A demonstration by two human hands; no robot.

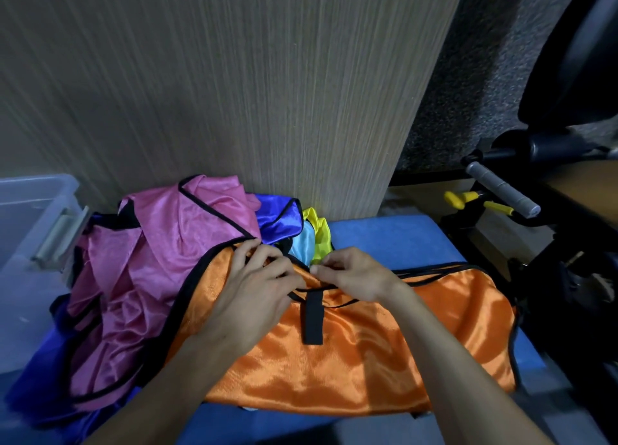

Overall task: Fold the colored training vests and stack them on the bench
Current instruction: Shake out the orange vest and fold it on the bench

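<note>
An orange vest [361,351] with black trim lies spread across the blue bench [394,237]. My left hand [257,287] pinches its upper edge near the black-trimmed neckline. My right hand [351,274] pinches the same edge just to the right, thumb and fingers curled on the fabric. A black strap [313,317] hangs down the vest below my hands. To the left lies a crumpled heap: a pink vest [160,260] on top, a dark blue vest [277,217] behind it, and light blue [302,244] and yellow [319,227] ones at the back.
A wood-grain panel [234,93] rises directly behind the bench. A clear plastic bin [30,224] stands at the left. Black exercise gear with a grey handle [501,190] and yellow grips [461,199] crowds the right side. More blue cloth [36,387] spills at lower left.
</note>
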